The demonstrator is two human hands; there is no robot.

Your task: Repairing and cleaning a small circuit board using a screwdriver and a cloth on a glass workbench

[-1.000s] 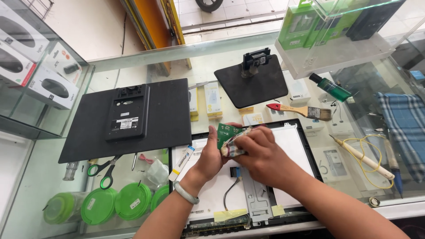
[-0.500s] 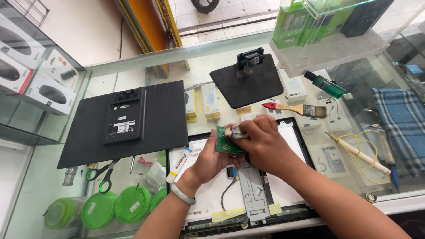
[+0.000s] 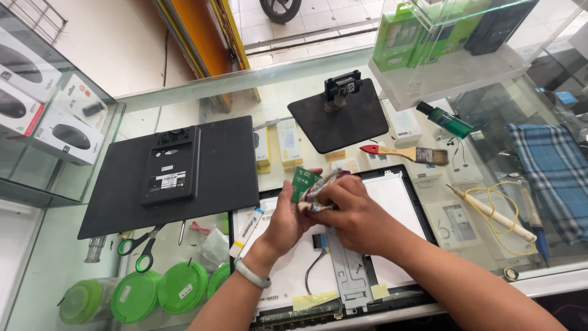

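My left hand (image 3: 286, 216) grips a small green circuit board (image 3: 302, 179) by its lower edge, held just above an opened monitor panel (image 3: 398, 196) lying face down on the glass counter. My right hand (image 3: 352, 213) presses a crumpled patterned cloth (image 3: 318, 193) against the board. A grey metal bracket (image 3: 349, 276) and a thin black cable (image 3: 312, 265) lie on the panel under my wrists. A pale green bangle (image 3: 253, 274) sits on my left wrist.
The black monitor back cover (image 3: 214, 178) lies to the left, its stand base (image 3: 340, 116) behind. A red-handled paintbrush (image 3: 401, 152), green bottle (image 3: 446, 120), soldering iron with yellow cord (image 3: 490, 211), green-handled scissors (image 3: 139, 246), green-lidded tubs (image 3: 159, 288) and a clear box of green packages (image 3: 453, 61) surround them.
Both hands have kept the board and cloth together and shifted slightly over the panel. The view has tilted, so the counter items sit a little differently in frame.
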